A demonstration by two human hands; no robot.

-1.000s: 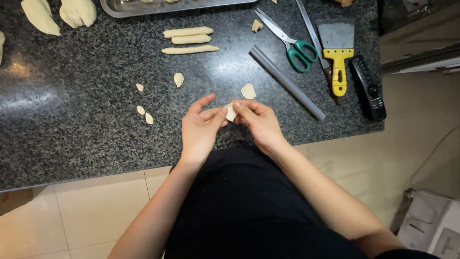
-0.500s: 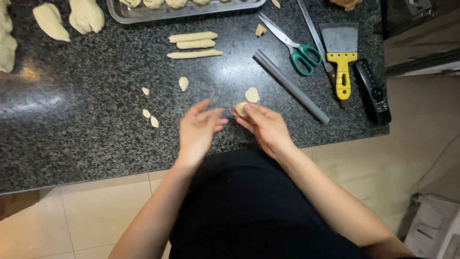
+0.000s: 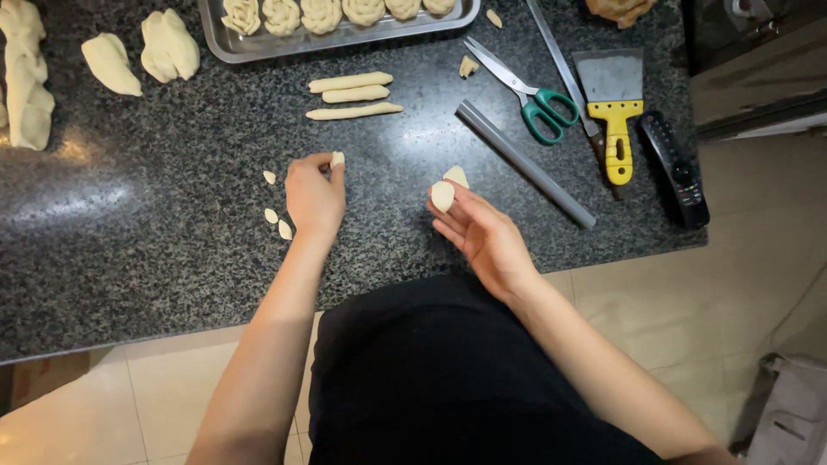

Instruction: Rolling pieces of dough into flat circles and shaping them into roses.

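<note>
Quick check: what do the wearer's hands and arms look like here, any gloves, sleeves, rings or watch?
Both bare: left hand and right hand have no gloves, and no rings or watch show. Forearms are uncovered, no sleeves in view. A black garment covers the torso.

Your left fingertips pinch a small pale dough petal (image 3: 337, 159) just above the dark counter. Your right fingers hold another oval petal (image 3: 442, 196) upright, slightly nearer you.
</note>
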